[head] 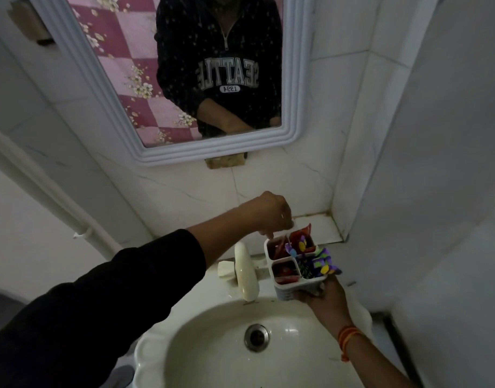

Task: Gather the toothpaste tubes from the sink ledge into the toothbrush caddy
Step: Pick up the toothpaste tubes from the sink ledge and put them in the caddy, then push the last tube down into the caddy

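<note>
A white four-compartment caddy (pixel 285 289) is held above the sink's back rim by my right hand (pixel 321 301), which grips it from below. Red toothpaste tubes (pixel 302 236) stand in three of its compartments. The front right compartment holds a purple, yellow and green patterned tube (pixel 323 263). My left hand (pixel 271 217) hovers over the back left compartment with fingers pointing down at the caddy's rim and a red tube there. Whether it pinches that tube, I cannot see.
A white tap (pixel 244 273) stands left of the caddy. Below lies the white basin (pixel 201 351) with a metal drain (pixel 257 338). A tiled ledge (pixel 324 226) sits in the corner behind. A mirror (pixel 184 74) hangs above.
</note>
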`<state>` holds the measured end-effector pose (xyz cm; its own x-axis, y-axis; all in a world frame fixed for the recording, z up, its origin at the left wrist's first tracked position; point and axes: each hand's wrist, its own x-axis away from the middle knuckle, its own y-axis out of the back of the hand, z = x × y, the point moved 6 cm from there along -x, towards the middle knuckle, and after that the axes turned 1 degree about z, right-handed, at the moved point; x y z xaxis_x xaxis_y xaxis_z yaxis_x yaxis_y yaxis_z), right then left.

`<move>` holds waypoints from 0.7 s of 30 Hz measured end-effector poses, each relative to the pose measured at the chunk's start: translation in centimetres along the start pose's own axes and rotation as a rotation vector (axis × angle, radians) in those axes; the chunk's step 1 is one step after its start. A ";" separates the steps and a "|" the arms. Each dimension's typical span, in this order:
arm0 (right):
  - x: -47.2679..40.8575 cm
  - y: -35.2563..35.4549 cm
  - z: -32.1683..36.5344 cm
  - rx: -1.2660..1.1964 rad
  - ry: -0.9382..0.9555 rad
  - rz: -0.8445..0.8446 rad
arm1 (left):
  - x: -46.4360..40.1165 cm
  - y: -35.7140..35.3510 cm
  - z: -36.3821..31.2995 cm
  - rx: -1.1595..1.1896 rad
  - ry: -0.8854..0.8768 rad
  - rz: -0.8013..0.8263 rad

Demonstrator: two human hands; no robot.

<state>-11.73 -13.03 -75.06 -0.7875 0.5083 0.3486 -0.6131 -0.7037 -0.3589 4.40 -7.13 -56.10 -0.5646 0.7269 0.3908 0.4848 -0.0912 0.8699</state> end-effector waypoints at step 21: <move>-6.0 1.3 11.4 0.750 0.255 -0.120 | -5.6 -0.6 1.0 0.731 0.344 -0.237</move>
<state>-7.08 -22.69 -67.72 -0.7644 0.6359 0.1068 -0.5605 -0.7371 0.3775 7.91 -10.47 -59.14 -0.8209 0.4120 0.3953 0.5710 0.5881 0.5729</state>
